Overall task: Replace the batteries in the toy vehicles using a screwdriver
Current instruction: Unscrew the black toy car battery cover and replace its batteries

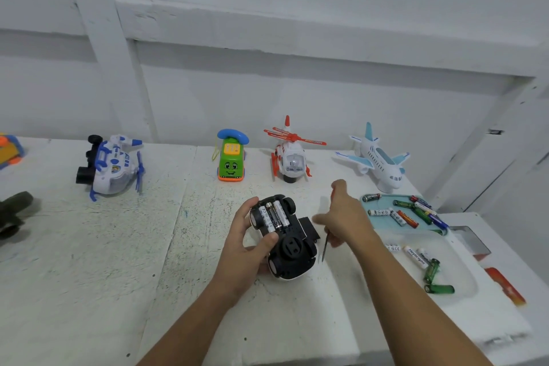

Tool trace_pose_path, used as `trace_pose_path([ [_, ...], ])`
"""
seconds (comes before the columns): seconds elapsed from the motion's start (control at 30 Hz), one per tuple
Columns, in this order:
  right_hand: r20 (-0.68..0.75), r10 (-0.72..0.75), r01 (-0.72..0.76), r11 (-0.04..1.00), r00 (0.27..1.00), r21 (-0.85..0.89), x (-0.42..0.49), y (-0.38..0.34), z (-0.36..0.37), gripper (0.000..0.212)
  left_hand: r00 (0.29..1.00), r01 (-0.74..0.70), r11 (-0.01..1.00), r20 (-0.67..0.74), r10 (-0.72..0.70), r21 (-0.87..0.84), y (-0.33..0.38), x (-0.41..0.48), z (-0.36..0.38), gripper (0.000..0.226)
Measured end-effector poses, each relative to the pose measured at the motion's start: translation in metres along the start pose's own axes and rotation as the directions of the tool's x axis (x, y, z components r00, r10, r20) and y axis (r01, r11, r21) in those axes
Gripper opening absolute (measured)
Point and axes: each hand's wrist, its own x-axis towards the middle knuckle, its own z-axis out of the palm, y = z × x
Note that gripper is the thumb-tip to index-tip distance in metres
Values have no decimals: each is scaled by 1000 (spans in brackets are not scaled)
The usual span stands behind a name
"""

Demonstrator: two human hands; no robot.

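A black and white toy car [289, 250] lies upside down on the white table, its battery bay open with batteries [271, 215] showing. My left hand [249, 244] grips the car from the left, thumb on its underside. My right hand [344, 214] holds a red-handled screwdriver [326, 247], tip pointing down just right of the car. The black battery cover [309, 227] lies on the table beside the car, between it and my right hand.
A light blue tray [368, 205] with several batteries sits at the right; more batteries [427, 267] lie in a clear tray in front of it. Along the wall stand a blue helicopter [113, 166], green phone car [231, 158], red helicopter [291, 155] and airplane [377, 158].
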Motion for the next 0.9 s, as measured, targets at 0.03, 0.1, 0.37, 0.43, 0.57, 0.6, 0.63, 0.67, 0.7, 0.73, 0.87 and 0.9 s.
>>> trace_pose_path([
  [0.03, -43, -34, 36, 999, 998, 36, 1, 1, -8, 62, 1000, 4, 1000, 8, -4, -3, 2, 0, 3, 61],
  [0.1, -118, -48, 76, 965, 992, 251, 0, 5, -27, 66, 1000, 18, 1000, 25, -18, 5, 6, 1, 9, 61],
  [0.37, -67, 9, 60, 359, 998, 931, -17, 38, -60, 91, 998, -14, 1000, 67, 13, 0, 17, 9, 64, 58],
  [0.43, -163, 7, 145, 419, 987, 897, -22, 49, -60, 92, 997, -16, 1000, 79, 17, -14, 18, 11, 79, 58],
  [0.57, -287, -17, 260, 473, 958, 842, -30, 64, -69, 87, 995, 11, 1000, 96, -9, -25, 14, 13, 105, 59],
  [0.6, -304, -21, 278, 466, 953, 840, -32, 67, -72, 87, 995, 21, 999, 99, -18, -33, 13, 13, 110, 60],
  [0.63, -319, -23, 293, 464, 947, 836, -32, 72, -75, 87, 995, 29, 999, 101, -25, -39, 11, 13, 115, 60],
  [0.67, -333, -26, 306, 467, 943, 830, -33, 76, -78, 86, 994, 35, 998, 102, -31, -43, 9, 13, 121, 59],
  [0.7, -342, -28, 314, 475, 939, 822, -33, 80, -80, 86, 994, 42, 998, 103, -37, -44, 7, 12, 126, 59],
  [0.73, -351, -28, 321, 484, 936, 815, -34, 84, -83, 85, 994, 47, 998, 105, -42, -45, 5, 11, 130, 59],
  [0.87, -372, -28, 339, 483, 928, 808, -36, 99, -88, 80, 994, 59, 997, 100, -55, -45, 0, 8, 147, 60],
  [0.9, -382, -27, 347, 481, 924, 805, -36, 103, -89, 80, 993, 62, 997, 104, -57, -45, -1, 7, 150, 60],
])
